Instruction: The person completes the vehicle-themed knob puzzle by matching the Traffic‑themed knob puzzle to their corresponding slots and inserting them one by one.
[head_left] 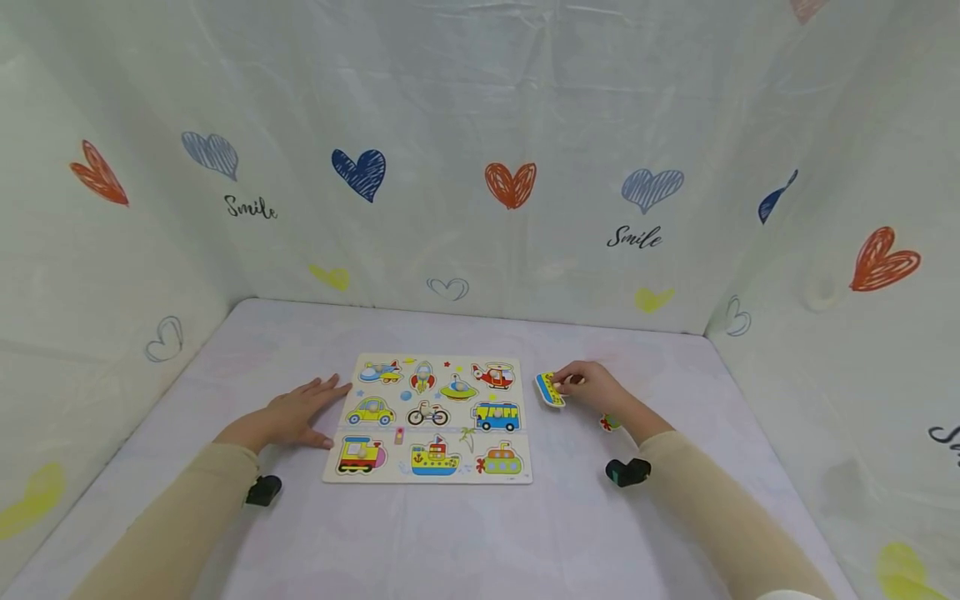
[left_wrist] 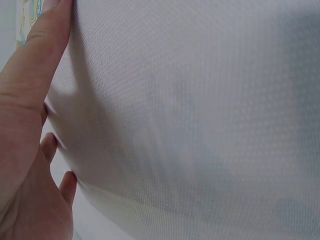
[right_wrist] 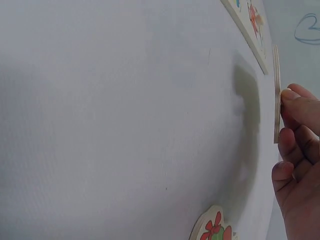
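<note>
My right hand (head_left: 592, 385) pinches a yellow-and-blue knobbed puzzle piece (head_left: 550, 390) just right of the puzzle board (head_left: 465, 476). In the right wrist view, thumb and fingers hold that thin wooden piece (right_wrist: 277, 95) edge-on, raised off the table. Its picture cannot be told for certain. My left hand (head_left: 300, 414) lies spread on the table at the board's left edge, fingertips at or touching it. In the left wrist view its fingers (left_wrist: 35, 60) are extended and hold nothing. The board shows vehicle pictures, several with knobs.
A second puzzle piece (head_left: 610, 422), with red and green on it, lies on the table under my right wrist, partly hidden by it. The pale table (head_left: 420, 542) ends at a white curtain (head_left: 450, 233) printed with hearts, at the back and sides.
</note>
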